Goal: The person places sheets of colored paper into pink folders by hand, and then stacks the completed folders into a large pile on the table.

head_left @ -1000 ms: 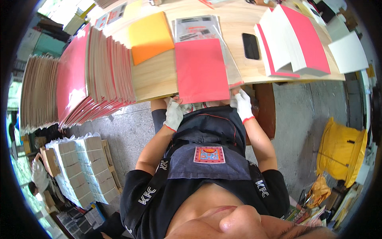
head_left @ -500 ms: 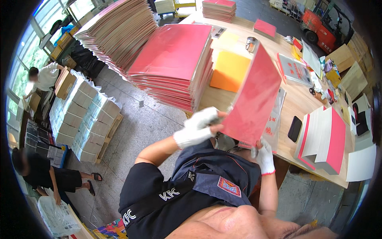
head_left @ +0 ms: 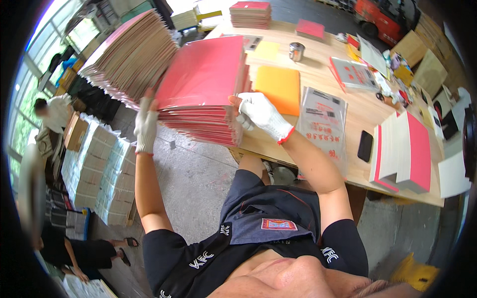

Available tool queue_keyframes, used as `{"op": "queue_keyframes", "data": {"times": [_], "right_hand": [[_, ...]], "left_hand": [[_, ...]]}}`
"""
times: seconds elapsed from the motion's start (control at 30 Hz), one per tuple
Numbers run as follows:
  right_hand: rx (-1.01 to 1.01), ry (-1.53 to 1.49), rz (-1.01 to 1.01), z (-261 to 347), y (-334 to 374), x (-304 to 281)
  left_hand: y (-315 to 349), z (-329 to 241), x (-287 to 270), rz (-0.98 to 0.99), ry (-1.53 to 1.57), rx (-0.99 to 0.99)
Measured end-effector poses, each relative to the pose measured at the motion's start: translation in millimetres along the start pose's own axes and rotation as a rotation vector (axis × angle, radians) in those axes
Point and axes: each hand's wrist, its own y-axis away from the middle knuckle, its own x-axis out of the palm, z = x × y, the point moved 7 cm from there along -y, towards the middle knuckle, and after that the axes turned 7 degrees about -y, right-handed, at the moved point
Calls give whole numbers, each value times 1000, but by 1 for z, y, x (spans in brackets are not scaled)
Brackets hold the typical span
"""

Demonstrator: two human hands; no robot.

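A stack of flat red-topped packs in clear plastic (head_left: 203, 69) stands at the table's left edge. My left hand (head_left: 145, 124), in a white fingerless glove, is at its left side, fingers stretched upward and slightly blurred. At its near right corner is my right hand (head_left: 263, 115), gloved alike. Its bare fingertips bear on the top red pack's edge, with the other fingers curled beside the stack. Right of that hand lie an orange sheet (head_left: 278, 89) and a clear printed plastic bag (head_left: 323, 124).
A taller, leaning stack (head_left: 131, 57) rises at the left. On the table are a tape roll (head_left: 296, 51), a black phone (head_left: 364, 146) and thick red-covered blocks (head_left: 405, 151). Wrapped bundles (head_left: 97, 169) stand on the floor, with people beyond. A red forklift (head_left: 382, 20) is far right.
The red pack held tilted between both hands has moved left onto the stack. My left hand went to the stack's left side, my right hand to its right corner. The printed bag is now uncovered.
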Motion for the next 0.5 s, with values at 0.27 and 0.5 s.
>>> {"op": "queue_keyframes", "data": {"times": [0.27,0.5], "right_hand": [[-391,1081,-473,-128,112,-113],[204,1373,-718,-203,124,-203]], "left_hand": [[150,-39,67,-368,-167,1012],[150,-90,317,393,34,791]]}}
